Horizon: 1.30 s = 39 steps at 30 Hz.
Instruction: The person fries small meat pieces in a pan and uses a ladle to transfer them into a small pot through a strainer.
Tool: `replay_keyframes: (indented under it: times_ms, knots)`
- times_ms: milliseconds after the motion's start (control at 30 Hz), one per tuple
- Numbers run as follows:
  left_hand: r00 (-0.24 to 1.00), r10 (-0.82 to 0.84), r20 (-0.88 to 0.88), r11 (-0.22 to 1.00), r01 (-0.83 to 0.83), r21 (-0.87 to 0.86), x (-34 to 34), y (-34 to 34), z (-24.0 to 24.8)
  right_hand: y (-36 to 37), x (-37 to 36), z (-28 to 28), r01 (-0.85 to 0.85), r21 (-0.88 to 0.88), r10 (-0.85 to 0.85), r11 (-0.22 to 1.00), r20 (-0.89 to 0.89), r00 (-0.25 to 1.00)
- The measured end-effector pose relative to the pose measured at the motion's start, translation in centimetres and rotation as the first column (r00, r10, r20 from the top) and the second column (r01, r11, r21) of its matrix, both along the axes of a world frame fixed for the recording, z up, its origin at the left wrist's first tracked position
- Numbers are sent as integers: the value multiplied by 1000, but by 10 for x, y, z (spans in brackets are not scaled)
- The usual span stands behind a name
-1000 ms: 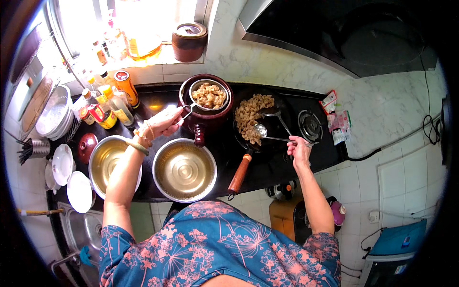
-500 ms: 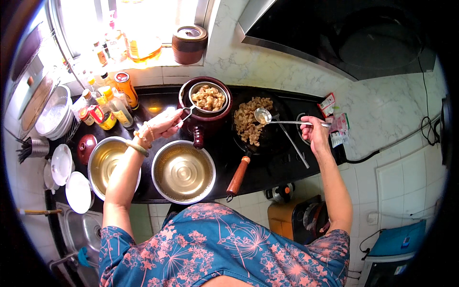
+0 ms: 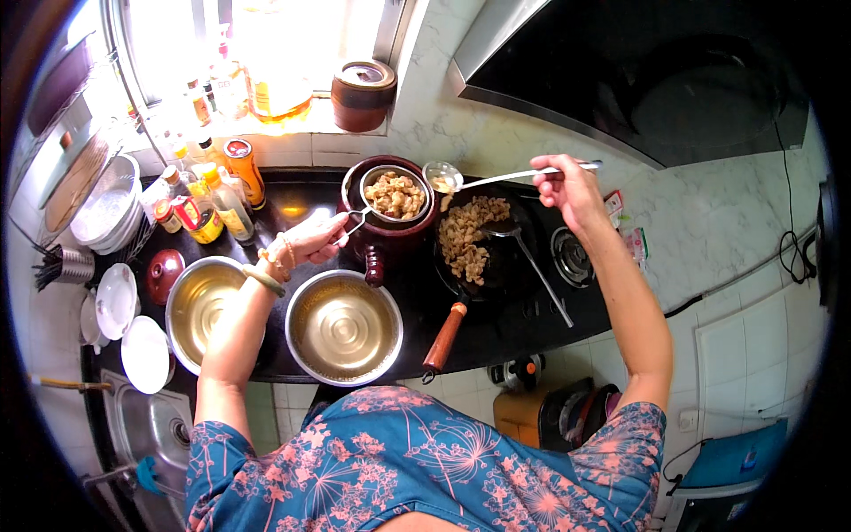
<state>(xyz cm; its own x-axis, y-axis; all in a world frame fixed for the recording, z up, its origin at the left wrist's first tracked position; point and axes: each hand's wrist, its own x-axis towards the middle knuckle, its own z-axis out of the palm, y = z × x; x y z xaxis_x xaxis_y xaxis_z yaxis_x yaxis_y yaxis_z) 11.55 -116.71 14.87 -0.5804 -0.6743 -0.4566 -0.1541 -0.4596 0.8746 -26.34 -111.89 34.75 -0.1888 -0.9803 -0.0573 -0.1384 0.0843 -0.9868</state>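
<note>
My left hand (image 3: 317,239) grips the wire handle of a round metal strainer (image 3: 358,218), which rests in the mouth of a dark brown clay pot (image 3: 379,236). Brown chunks of food, like cooked meat (image 3: 394,194), fill the strainer. Raised in my right hand (image 3: 567,191) is a long-handled metal ladle (image 3: 501,178). Its bowl hangs between the pot and a black frying pan (image 3: 519,288) and has pale food in it. More meat pieces (image 3: 464,241) lie in the pan's left half. A metal spatula or spoon (image 3: 538,273) leans in the pan, its handle over the rim.
Two metal basins (image 3: 344,377) stand along the counter's near edge, the left one partly under my forearm. Sauce bottles (image 3: 230,208), a brown lid (image 3: 165,273) and white bowls (image 3: 144,356) are further left. A range hood (image 3: 496,53) overhangs the far right.
My right hand has lifted the ladle up from over the pan and tilted it, its bowl moving left towards the clay pot. My left hand stays on the strainer. The view has shifted slightly.
</note>
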Motion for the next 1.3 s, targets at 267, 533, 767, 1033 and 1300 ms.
replay_keyframes:
  times_ms: [267, 533, 767, 1033, 1300]
  knots:
    - [1000, -15, -15, 1000, 15, -21, 1, -2, -4, -17, 63, -55, -152, -55, 149, 987, -58, 987]
    - [1000, 30, 1, 998, -30, -57, 0, -1, -5, 26, 64, -76, -814, -267, 25, 516, -945, 326]
    - [1000, 14, -8, 1000, -14, -28, -3, -1, 1, 63, 18, -86, -243, -450, -45, 859, -541, 840]
    - [1000, 5, -5, 1000, -5, 6, 0, -3, -6, 117, -53, -123, 284, -8, -275, 959, -282, 919]
    - [1000, -11, 9, 1000, 11, -6, -2, -1, 0, 123, -50, -203, -70, -320, -243, 945, -829, 504]
